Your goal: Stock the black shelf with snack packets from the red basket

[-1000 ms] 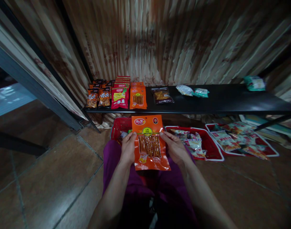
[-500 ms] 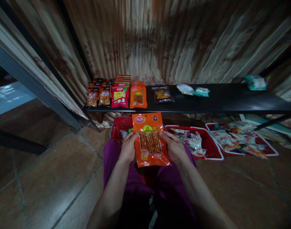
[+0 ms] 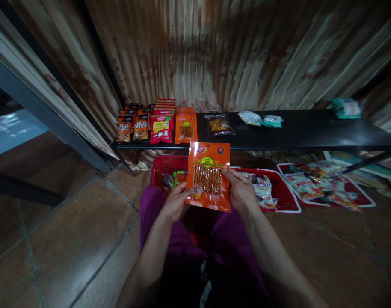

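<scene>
An orange snack packet point(image 3: 207, 179) with a clear window showing brown sticks is held up in front of the shelf edge. My left hand point(image 3: 176, 201) pinches its lower left edge, thumb on the front. My right hand point(image 3: 240, 188) grips its right edge, with the thumb on the front and the other fingers mostly behind. Matching orange packets point(image 3: 186, 128) stand on the black shelf point(image 3: 298, 128), beside a row of red packets point(image 3: 161, 128). Behind my hands, a red basket point(image 3: 157, 164) holding several small packets is partly hidden.
Black-and-orange packets point(image 3: 140, 128) stand at the shelf's left end. A dark packet point(image 3: 219, 125), a white packet point(image 3: 249, 118) and green packets point(image 3: 272, 121) lie farther right. Two more red baskets point(image 3: 290, 205) with packets sit on the floor. A dark metal leg point(image 3: 25, 190) crosses at left.
The orange packet has moved up and right, toward the shelf edge. My left hand has slid to its lower left edge, while my right hand keeps hold of the right side.
</scene>
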`<state>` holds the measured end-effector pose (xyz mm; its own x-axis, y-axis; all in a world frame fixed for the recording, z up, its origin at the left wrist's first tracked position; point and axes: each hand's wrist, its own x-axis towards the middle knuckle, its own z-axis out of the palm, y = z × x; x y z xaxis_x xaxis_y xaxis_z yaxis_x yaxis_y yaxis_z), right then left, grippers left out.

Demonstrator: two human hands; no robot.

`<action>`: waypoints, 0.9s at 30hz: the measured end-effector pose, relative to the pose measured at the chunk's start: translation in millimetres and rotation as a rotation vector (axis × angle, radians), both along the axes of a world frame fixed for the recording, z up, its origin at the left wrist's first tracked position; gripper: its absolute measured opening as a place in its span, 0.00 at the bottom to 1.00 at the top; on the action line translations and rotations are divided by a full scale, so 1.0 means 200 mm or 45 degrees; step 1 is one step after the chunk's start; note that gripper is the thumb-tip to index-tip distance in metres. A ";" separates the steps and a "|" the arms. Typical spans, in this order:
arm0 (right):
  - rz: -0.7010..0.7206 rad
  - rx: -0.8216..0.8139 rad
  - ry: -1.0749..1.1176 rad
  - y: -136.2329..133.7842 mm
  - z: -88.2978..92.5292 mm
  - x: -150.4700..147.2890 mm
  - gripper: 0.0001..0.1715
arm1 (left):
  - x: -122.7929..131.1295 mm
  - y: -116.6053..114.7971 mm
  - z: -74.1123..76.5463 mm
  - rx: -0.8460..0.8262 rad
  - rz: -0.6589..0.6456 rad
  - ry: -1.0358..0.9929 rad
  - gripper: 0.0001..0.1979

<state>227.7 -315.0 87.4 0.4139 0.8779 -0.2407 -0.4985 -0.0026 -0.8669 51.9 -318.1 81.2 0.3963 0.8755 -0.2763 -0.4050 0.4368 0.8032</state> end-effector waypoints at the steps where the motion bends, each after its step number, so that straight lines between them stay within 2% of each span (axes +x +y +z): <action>1: -0.009 0.004 0.004 0.01 0.00 0.00 0.12 | 0.00 -0.01 0.00 -0.001 -0.018 0.016 0.18; 5: -0.044 0.013 0.027 0.02 0.01 0.01 0.13 | 0.00 -0.02 0.00 -0.031 -0.028 0.038 0.19; 13: -0.001 0.013 0.036 0.01 0.02 0.00 0.15 | 0.02 -0.02 -0.03 0.001 0.080 0.002 0.20; 18: 0.188 -0.026 0.044 -0.04 0.04 -0.02 0.18 | 0.02 -0.02 -0.02 0.033 0.168 -0.011 0.18; 24: 0.487 -0.046 -0.062 -0.11 0.03 -0.05 0.20 | 0.02 -0.01 -0.04 0.076 0.282 -0.005 0.19; 27: 0.542 -0.062 -0.070 -0.12 0.02 -0.06 0.21 | 0.01 0.00 -0.04 0.076 0.311 -0.008 0.20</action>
